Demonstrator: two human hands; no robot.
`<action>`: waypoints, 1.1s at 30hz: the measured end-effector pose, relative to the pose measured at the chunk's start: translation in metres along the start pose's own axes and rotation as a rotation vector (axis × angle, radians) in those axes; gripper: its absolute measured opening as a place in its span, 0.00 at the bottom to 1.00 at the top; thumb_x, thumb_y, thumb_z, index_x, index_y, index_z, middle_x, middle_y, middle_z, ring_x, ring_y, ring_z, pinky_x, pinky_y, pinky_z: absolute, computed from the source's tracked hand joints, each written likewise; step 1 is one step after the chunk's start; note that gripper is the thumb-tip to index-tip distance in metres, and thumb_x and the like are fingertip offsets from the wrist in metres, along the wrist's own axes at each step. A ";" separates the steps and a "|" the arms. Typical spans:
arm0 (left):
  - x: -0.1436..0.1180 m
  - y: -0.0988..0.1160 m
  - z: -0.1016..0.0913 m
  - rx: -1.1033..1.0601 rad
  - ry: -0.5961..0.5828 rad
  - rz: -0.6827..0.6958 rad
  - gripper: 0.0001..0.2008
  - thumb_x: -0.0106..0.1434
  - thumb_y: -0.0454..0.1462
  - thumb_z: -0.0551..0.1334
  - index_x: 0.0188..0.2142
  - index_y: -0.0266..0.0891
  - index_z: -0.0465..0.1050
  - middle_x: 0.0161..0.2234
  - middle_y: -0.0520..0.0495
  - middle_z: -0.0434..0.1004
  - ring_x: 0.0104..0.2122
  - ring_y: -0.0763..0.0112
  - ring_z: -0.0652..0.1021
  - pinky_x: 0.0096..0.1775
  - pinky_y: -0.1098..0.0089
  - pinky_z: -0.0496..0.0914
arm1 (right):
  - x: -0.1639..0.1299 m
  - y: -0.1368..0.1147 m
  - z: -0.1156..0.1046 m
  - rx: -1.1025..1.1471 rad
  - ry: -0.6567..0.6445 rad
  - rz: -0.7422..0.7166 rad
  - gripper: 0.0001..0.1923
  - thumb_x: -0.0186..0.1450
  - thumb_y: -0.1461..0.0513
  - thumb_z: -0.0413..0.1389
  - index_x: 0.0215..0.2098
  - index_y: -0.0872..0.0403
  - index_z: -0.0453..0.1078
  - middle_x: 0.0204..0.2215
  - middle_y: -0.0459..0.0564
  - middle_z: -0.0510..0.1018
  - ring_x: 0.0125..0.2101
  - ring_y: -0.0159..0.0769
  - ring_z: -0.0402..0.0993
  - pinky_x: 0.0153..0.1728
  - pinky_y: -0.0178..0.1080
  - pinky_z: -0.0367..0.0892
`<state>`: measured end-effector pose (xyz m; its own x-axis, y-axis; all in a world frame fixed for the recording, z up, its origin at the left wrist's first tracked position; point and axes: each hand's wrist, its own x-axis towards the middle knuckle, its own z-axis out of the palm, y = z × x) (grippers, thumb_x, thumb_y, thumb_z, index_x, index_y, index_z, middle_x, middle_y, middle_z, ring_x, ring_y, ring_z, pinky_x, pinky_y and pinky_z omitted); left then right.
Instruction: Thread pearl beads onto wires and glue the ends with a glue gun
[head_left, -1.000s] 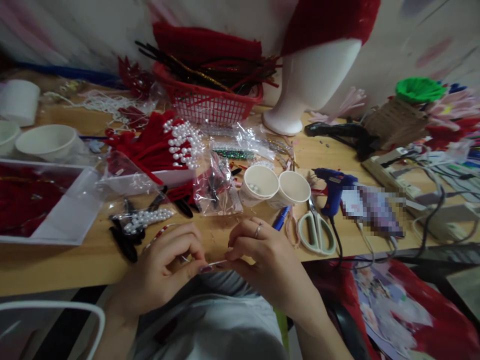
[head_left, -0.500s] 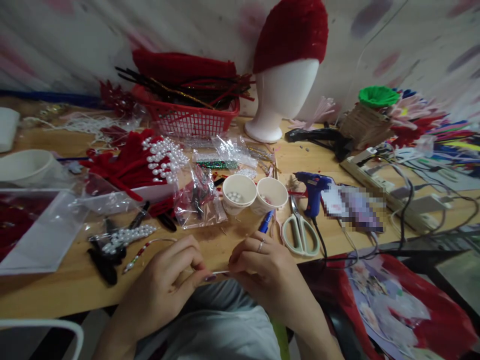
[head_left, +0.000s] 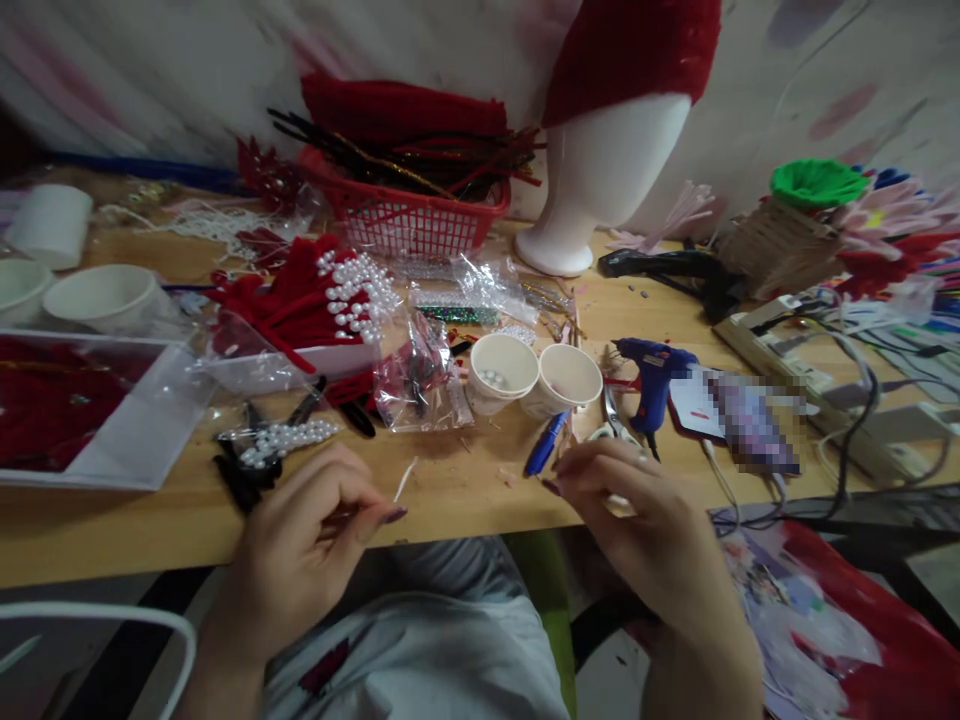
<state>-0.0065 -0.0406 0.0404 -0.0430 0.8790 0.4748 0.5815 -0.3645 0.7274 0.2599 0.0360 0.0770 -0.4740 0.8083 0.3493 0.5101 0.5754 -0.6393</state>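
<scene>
My left hand [head_left: 315, 540] is closed in a pinch on a thin white strand [head_left: 405, 480], whose free end sticks up past the fingertips. My right hand [head_left: 630, 520] is held apart from it, over the handles of the scissors [head_left: 616, 415]. Its fingers are curled together, and whatever is in them is hidden. Just left of that hand lies a blue pen [head_left: 547, 442]. Behind the two hands stand a paper cup with white beads [head_left: 501, 365] and a second paper cup [head_left: 564, 380]. Near my left hand lies a cluster of white pearl beads [head_left: 289, 442].
A blue glue gun [head_left: 652, 375] lies at the right, near a power strip [head_left: 810, 380]. At the back are a red basket [head_left: 420, 225] and a white foam head [head_left: 600, 170] wearing a red cap. A white box [head_left: 142, 430] with red pieces stands at the left.
My hands have moved apart; the strand stretched between them now shows only at my left hand. My right hand has shifted right, over the scissors. The view has turned slightly left.
</scene>
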 end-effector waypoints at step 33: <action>-0.007 0.020 0.018 0.178 0.136 0.187 0.10 0.77 0.38 0.59 0.36 0.44 0.69 0.28 0.56 0.74 0.23 0.77 0.77 0.28 0.76 0.72 | 0.002 -0.050 0.087 1.308 0.158 0.530 0.07 0.57 0.53 0.76 0.32 0.41 0.86 0.33 0.45 0.87 0.33 0.34 0.83 0.38 0.35 0.79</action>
<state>0.0201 -0.0486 0.0431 -0.0231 0.7481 0.6632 0.7227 -0.4459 0.5281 0.1714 -0.0019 0.0501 -0.3109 0.9438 -0.1123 -0.4634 -0.2537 -0.8491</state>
